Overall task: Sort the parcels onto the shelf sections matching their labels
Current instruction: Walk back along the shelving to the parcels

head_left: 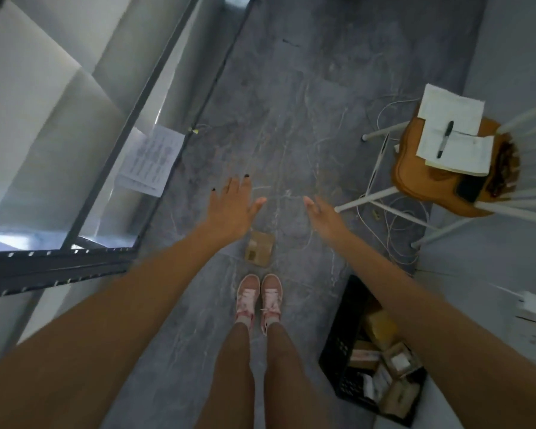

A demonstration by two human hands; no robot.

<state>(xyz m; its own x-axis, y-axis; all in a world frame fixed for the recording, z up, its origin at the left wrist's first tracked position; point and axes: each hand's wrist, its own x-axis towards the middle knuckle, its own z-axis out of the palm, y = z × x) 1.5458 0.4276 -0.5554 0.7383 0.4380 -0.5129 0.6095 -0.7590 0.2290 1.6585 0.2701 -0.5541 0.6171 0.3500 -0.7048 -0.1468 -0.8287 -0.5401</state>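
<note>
Head view: the whole frame is smeared, so print is unreadable on the white printed sheet [150,161] lying in the black metal shelf frame [59,264], and the shelf's section labels cannot be made out. The shelf runs off the left edge.

A small brown cardboard parcel [259,249] lies on the grey marbled floor [276,103], just ahead of the pink lace-up shoes [259,300]. Its label is a pale blur.

The left hand [229,209] is flat with its fingers spread and holds nothing. The right hand [324,213] is seen edge-on, fingers loosely straight, also holding nothing. Both hang over the floor on either side of the parcel.

The right forearm crosses a black plastic crate [338,342] of more brown parcels [399,363], hiding part of it.

Between the shelf and a wooden-seated chair with white legs [415,181] runs an open strip of floor. Thin white cables [396,218] trail around the chair legs at its right margin. White papers [452,119] and a black marker [445,139] rest on the seat.
</note>
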